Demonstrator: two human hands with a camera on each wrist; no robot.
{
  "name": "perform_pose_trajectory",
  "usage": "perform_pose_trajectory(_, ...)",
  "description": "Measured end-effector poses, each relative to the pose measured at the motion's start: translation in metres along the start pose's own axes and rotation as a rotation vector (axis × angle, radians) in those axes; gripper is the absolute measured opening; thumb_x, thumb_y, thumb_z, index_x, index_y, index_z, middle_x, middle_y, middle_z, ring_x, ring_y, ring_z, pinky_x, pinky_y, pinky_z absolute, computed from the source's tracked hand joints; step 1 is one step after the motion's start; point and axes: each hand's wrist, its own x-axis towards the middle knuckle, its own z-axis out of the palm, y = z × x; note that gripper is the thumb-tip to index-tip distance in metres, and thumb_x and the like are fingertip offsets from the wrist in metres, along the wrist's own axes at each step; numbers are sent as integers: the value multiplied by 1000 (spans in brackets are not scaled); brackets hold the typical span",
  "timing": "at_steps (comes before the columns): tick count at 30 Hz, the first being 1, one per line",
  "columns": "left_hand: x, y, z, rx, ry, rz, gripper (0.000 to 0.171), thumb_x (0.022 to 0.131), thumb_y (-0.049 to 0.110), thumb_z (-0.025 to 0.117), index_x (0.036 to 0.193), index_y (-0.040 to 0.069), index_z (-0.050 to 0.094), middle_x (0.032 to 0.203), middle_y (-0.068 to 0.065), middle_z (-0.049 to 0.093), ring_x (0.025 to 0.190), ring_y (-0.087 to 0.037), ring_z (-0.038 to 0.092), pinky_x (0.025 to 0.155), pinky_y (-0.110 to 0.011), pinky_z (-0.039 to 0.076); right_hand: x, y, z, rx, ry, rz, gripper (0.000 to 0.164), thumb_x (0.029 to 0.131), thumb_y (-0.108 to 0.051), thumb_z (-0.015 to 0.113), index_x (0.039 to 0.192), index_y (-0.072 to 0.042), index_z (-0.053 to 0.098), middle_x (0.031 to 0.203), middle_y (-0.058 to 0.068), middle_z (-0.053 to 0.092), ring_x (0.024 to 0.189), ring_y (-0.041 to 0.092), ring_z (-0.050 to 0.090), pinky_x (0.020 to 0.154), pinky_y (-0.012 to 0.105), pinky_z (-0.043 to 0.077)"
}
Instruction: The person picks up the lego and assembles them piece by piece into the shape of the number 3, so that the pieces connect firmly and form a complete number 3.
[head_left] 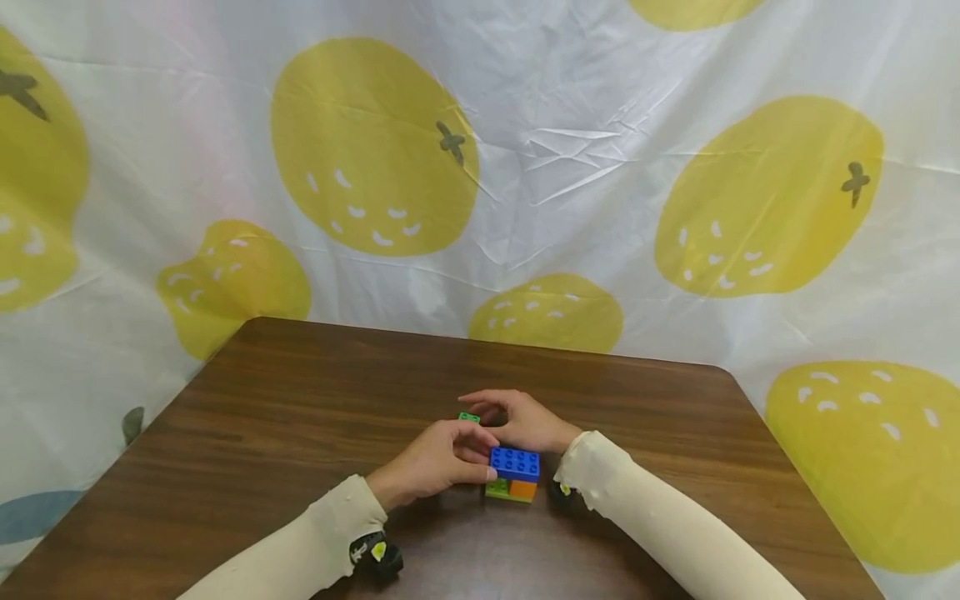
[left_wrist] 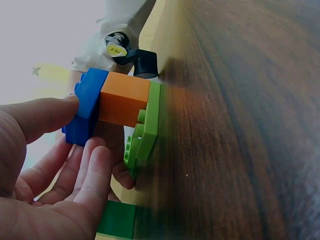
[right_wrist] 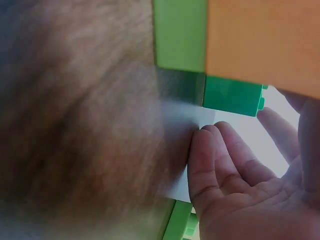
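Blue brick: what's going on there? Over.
Left hand grips blue brick; right hand near green brick. Blue brick atop orange brick. No brick on top.

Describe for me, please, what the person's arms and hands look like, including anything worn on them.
The left sleeve and right sleeve are plain cream with uneven edges. The left hand and right hand are ungloved. The black left wrist camera and right wrist camera each bear a yellow marking, its lettering hard to read.
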Motion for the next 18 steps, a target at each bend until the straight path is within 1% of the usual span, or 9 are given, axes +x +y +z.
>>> perform_pose_trajectory(5, 1, 0, -1, 8, 2, 0, 34, 89, 9, 85, 118, 0, 70, 110, -13, 76, 98, -18, 74, 86, -30, 62, 1, -1, -2, -55, -13, 2, 42, 98, -17, 72, 140, -18, 68, 118, 0, 79, 101, 10, 74, 95, 35, 59)
perform_pose_trajectory(8, 0, 1, 0, 9, -1, -1, 35, 89, 9, 85, 118, 0, 70, 111, -13, 76, 98, -17, 73, 86, -30, 62, 1, 0, -2, -59, -15, 18, 37, 97, -18, 73, 134, -18, 72, 112, -3, 80, 97, 8, 73, 92, 32, 58)
perform_pose_trajectory(13, 0, 0, 0, 9, -1, -8, 34, 89, 10, 85, 118, 0, 70, 111, -13, 75, 97, -16, 73, 85, -29, 62, 1, 1, -2, -40, -20, 41, 34, 96, -20, 75, 129, -17, 74, 110, -4, 80, 97, 7, 73, 92, 30, 58)
perform_pose_trajectory(18, 1, -1, 1, -5, -4, -14, 34, 89, 9, 85, 118, -1, 70, 110, -12, 75, 96, -15, 72, 85, -28, 61, -1, 3, -1, -26, -4, 49, 31, 97, -24, 75, 128, -18, 74, 108, -5, 80, 95, 8, 72, 91, 32, 58)
